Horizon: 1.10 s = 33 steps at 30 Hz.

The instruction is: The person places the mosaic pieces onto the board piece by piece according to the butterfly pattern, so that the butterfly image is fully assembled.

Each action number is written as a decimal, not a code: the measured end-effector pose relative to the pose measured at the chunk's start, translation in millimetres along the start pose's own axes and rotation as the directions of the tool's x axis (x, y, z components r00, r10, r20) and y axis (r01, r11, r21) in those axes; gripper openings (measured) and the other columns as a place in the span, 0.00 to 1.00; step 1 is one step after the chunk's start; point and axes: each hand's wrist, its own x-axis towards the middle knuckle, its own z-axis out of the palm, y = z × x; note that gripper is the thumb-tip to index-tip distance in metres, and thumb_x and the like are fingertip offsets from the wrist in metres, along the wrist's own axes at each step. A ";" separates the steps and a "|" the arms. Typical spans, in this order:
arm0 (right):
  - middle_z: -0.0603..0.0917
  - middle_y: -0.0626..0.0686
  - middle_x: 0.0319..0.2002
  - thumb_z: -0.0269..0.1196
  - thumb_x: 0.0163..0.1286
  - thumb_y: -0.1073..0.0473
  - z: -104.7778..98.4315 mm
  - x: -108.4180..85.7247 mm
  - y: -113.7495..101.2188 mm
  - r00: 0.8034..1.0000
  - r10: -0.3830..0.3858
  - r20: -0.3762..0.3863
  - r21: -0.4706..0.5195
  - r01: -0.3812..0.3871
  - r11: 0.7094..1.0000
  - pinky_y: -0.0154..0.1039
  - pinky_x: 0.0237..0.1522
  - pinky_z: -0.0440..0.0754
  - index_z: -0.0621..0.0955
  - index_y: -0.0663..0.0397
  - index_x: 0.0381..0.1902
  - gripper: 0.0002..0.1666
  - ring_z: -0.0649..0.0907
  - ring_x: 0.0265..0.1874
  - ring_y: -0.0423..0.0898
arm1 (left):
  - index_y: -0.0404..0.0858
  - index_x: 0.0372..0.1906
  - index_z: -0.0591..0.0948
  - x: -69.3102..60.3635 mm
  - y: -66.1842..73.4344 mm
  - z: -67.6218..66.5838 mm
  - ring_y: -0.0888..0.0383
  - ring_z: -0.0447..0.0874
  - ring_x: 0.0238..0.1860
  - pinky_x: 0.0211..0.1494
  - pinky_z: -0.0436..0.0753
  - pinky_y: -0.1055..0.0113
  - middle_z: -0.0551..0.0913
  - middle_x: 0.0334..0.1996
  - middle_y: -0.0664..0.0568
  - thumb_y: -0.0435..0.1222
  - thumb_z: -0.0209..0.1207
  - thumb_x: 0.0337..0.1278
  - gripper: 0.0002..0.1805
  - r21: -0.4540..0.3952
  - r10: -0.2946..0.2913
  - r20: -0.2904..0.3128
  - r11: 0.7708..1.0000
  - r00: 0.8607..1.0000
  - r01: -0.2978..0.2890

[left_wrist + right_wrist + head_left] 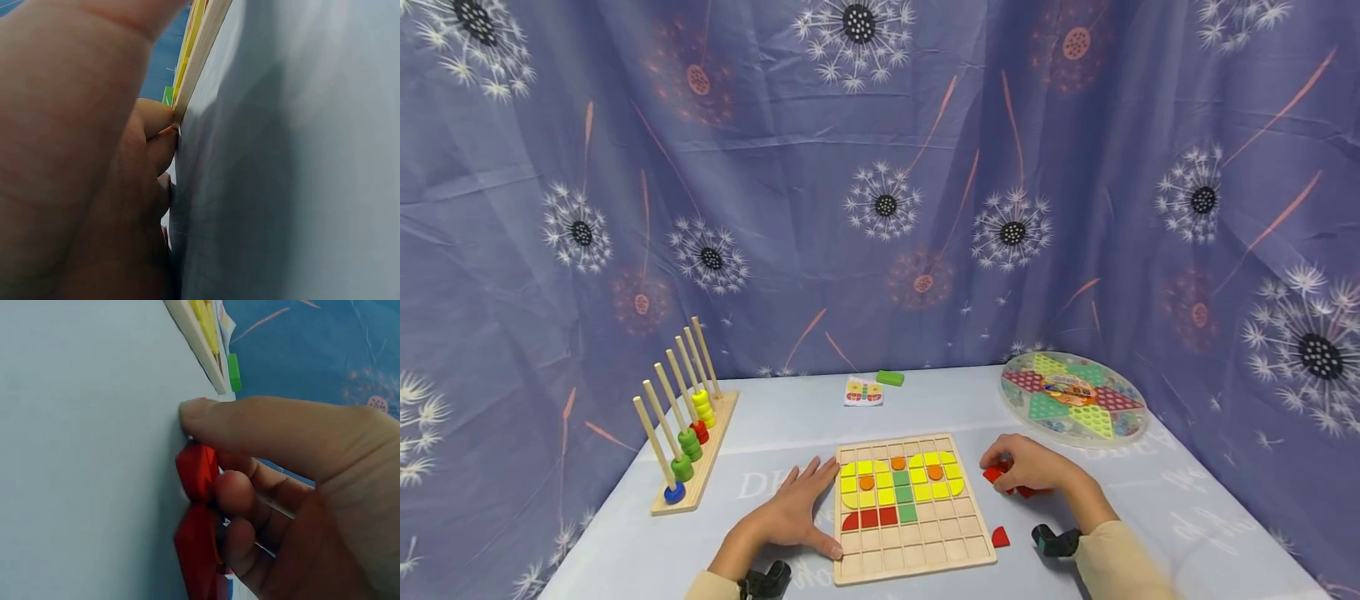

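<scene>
A wooden grid board (925, 554) holds yellow, orange, green and red pieces. Along its left edge rests the left hand (793, 510), fingers spread, with the thumb at the lower left corner; the left wrist view shows fingertips against the wooden edge (199, 62). Right of the board, the right hand (1033, 465) has its fingers curled at a small group of red pieces (1036, 492). In the right wrist view, thumb and fingers are around red pieces (199, 472); whether they pinch one is unclear. A single red quarter-round piece (1001, 537) lies beside the board's right edge.
A wooden peg stand (715, 442) with colored beads is at the left. Behind the board lie a pattern card (864, 392) and a green block (891, 378). A round Chinese checkers board (1073, 398) is at the back right, before a patterned curtain (820, 208).
</scene>
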 end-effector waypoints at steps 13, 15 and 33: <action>0.79 0.44 0.31 0.72 0.56 0.50 12.0 9.7 -4.0 0.995 0.030 -0.094 0.005 -0.030 1.000 0.37 0.26 0.77 0.85 0.43 0.37 0.12 0.76 0.25 0.45 | 0.37 0.75 0.55 1.1 2.6 -2.8 0.41 0.41 0.74 0.71 0.40 0.39 0.53 0.74 0.45 0.71 0.69 0.23 0.71 -0.001 0.005 0.001 1.000 1.000 -0.005; 0.80 0.43 0.31 0.72 0.56 0.50 15.2 14.2 -9.2 0.997 0.008 -0.075 0.035 -0.005 0.999 0.37 0.23 0.77 0.85 0.43 0.38 0.12 0.76 0.23 0.44 | 0.37 0.75 0.55 0.7 3.2 -1.0 0.41 0.41 0.74 0.71 0.40 0.39 0.53 0.74 0.45 0.70 0.69 0.23 0.71 -0.006 0.005 0.008 1.000 1.000 -0.005; 0.81 0.49 0.31 0.73 0.54 0.55 51.2 34.5 -68.9 0.973 -0.207 0.105 0.150 0.191 0.970 0.33 0.29 0.78 0.84 0.50 0.36 0.12 0.76 0.26 0.39 | 0.37 0.75 0.55 0.6 3.6 0.2 0.41 0.42 0.74 0.71 0.40 0.39 0.53 0.74 0.46 0.70 0.69 0.22 0.72 -0.014 0.001 -0.009 1.000 1.000 -0.001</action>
